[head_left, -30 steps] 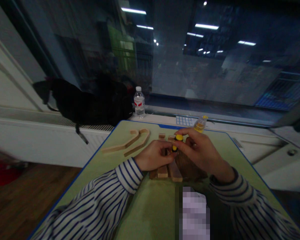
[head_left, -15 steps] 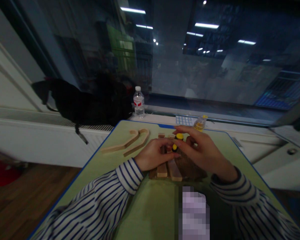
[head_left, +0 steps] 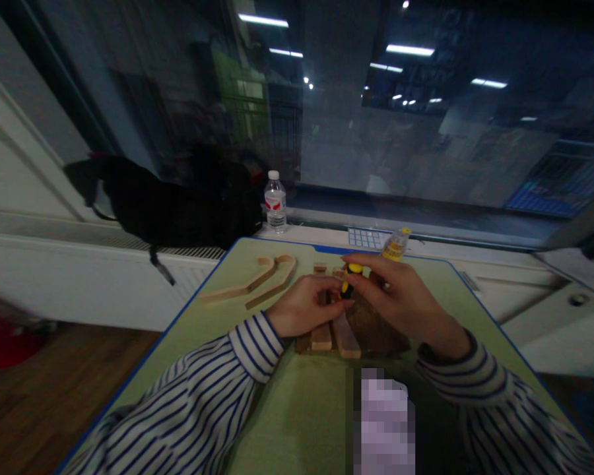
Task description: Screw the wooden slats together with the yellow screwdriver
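Right hand (head_left: pixel 396 290) grips yellow-black tool (head_left: pixel 355 268); left hand (head_left: pixel 307 303) pinches its base; bottle (head_left: pixel 276 203) holds liquid (head_left: pixel 277 221).

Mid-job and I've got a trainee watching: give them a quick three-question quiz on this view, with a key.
1. How many curved wooden pieces lie on the green table?
2. True or false: the white-capped bottle stands upright.
3. The small item held by the right hand is: A, red and white; B, yellow and black; C, all blue.

Key: 1, two; 2, true; 3, B.
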A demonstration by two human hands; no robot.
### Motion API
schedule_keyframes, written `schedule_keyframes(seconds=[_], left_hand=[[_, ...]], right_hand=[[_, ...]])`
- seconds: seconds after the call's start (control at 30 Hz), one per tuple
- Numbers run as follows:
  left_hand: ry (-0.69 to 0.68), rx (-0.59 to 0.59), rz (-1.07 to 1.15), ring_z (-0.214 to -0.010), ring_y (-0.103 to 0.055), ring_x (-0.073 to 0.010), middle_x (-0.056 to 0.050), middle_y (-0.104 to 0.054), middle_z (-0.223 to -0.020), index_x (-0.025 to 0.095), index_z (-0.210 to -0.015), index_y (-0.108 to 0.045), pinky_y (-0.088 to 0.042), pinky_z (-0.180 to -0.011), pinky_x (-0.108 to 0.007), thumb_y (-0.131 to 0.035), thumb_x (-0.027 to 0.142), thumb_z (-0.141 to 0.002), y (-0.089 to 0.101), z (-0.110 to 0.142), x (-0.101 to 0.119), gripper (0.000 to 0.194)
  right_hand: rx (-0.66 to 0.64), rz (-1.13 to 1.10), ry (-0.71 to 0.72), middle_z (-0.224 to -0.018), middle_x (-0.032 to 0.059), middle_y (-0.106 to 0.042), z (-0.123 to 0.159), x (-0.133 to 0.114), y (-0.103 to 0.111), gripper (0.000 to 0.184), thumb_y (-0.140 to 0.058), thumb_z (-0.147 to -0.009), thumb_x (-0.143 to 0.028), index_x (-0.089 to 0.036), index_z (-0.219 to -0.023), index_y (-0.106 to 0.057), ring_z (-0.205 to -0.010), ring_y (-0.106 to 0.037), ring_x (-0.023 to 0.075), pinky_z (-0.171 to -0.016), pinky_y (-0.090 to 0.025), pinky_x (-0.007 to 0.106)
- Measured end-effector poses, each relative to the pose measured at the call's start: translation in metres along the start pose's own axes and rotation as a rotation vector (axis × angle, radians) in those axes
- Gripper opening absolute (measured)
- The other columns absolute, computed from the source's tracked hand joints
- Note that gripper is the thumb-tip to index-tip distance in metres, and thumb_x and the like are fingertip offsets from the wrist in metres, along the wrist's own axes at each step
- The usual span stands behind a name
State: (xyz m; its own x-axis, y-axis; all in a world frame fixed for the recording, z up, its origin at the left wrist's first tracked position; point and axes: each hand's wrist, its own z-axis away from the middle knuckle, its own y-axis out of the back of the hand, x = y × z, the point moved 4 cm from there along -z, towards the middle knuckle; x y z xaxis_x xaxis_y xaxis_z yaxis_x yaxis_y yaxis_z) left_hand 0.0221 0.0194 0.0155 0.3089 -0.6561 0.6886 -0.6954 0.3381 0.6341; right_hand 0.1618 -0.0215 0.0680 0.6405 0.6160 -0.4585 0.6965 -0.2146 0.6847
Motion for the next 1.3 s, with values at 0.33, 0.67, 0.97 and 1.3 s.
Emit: schedule_keyframes(seconds=[0.33, 0.67, 0.97, 1.3], left_hand=[[-0.035, -0.006, -0.046, -0.056, -0.046, -0.008, 0.003, -0.057, -0.063, 0.014, -0.078, -0.065, -0.037, -0.057, -0.02, -0.056, 0.023, -0.082, -0.001, -0.002, 0.005, 0.014], [-0.036, 0.01, -0.036, -0.063, -0.053, -0.0103, 0.002, -0.062, -0.069, 0.015, -0.084, -0.066, -0.041, -0.062, -0.022, -0.057, 0.025, -0.082, -0.001, -0.002, 0.005, 0.014], [0.04, 0.075, 0.027, -0.074, -0.059, -0.0144, -0.001, -0.067, -0.081, 0.015, -0.092, -0.067, -0.044, -0.069, -0.025, -0.065, 0.04, -0.078, -0.001, -0.002, -0.001, 0.029], [0.023, 0.052, 0.017, -0.068, -0.055, -0.0125, 0.001, -0.063, -0.073, 0.015, -0.084, -0.066, -0.042, -0.063, -0.022, -0.062, 0.038, -0.08, 0.001, 0.0, -0.002, 0.023]], right_hand=[[0.038, 0.009, -0.079, -0.077, 0.001, -0.064, 0.0, 0.002, -0.002, 0.023, -0.058, -0.086, -0.033, -0.02, -0.104, -0.06, -0.056, -0.055, 0.011, -0.049, -0.041, 0.024], [0.036, 0.004, -0.085, -0.066, -0.0025, -0.058, 0.001, 0.004, -0.002, 0.023, -0.058, -0.086, -0.035, -0.021, -0.104, -0.058, -0.048, -0.046, 0.0095, -0.045, -0.036, 0.023], [0.03, 0.022, -0.078, -0.076, 0.0007, -0.065, 0.001, 0.004, -0.001, 0.028, -0.059, -0.084, -0.034, -0.02, -0.109, -0.059, -0.047, -0.047, 0.0084, -0.047, -0.041, 0.024], [-0.048, -0.04, -0.031, -0.113, 0.0057, -0.068, 0.002, -0.005, 0.002, 0.032, -0.049, -0.09, -0.024, -0.023, -0.12, -0.058, -0.097, -0.064, 0.0185, -0.08, -0.052, 0.033]])
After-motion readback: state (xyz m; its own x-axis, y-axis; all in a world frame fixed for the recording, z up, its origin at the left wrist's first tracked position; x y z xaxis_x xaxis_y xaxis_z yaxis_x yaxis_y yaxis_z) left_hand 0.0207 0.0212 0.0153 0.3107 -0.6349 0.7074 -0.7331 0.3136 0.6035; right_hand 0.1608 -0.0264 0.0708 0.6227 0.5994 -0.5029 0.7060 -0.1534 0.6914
